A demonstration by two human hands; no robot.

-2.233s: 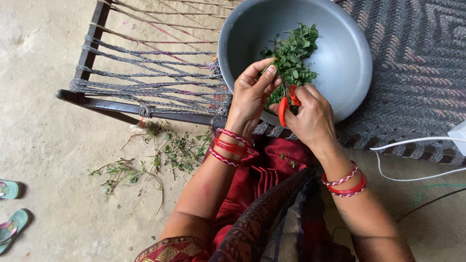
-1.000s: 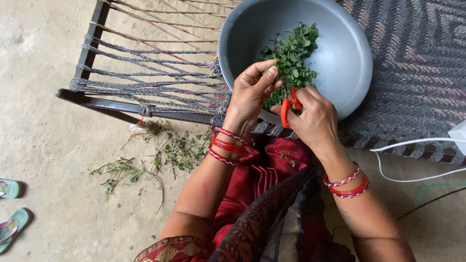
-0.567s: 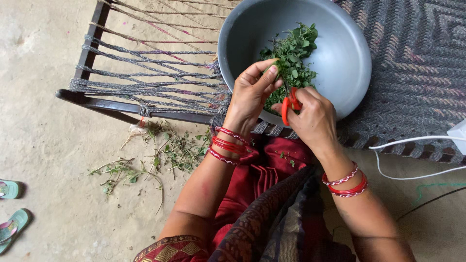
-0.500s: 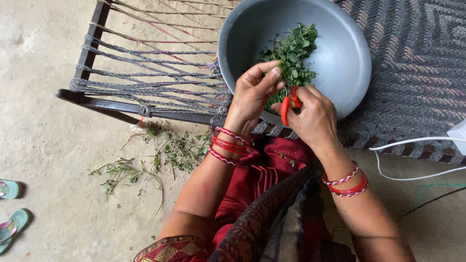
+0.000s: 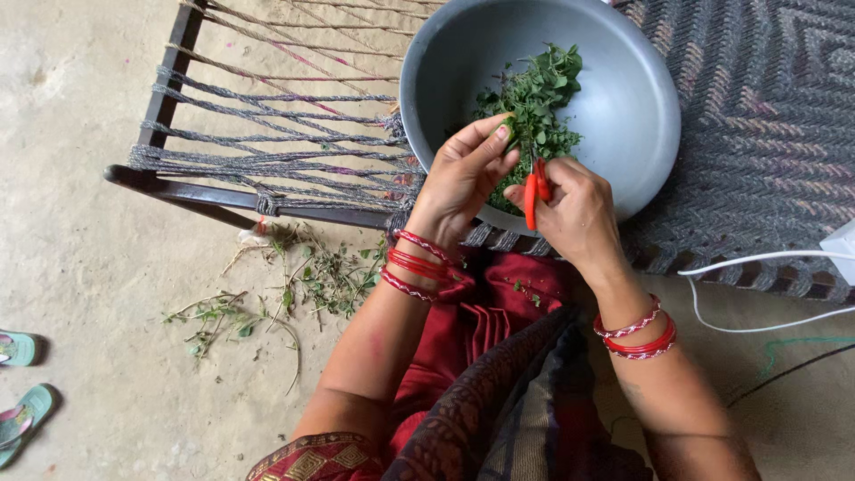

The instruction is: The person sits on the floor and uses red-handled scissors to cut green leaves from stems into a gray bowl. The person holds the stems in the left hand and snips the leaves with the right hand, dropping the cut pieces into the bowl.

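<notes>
My left hand [image 5: 461, 178] pinches a small bunch of green leafy stems [image 5: 508, 120] over the near rim of a large grey metal bowl [image 5: 623, 107]. My right hand [image 5: 574, 209] grips small scissors with orange handles [image 5: 533, 191], their blades pointing up into the bunch. A heap of cut green leaves [image 5: 539, 93] lies inside the bowl. The blades are mostly hidden by leaves and fingers. Both wrists wear red bangles.
The bowl rests on a woven rope cot [image 5: 766, 116] with a dark wooden frame [image 5: 223, 196]. Discarded stems and leaves [image 5: 267, 298] litter the concrete floor at left. Green sandals [image 5: 20, 414] lie at the far left. A white cable [image 5: 757, 263] runs from a white box at right.
The scissor handles have come together and turned more upright. My left hand has shifted slightly toward the bowl with the bunch. The bowl has stayed put.
</notes>
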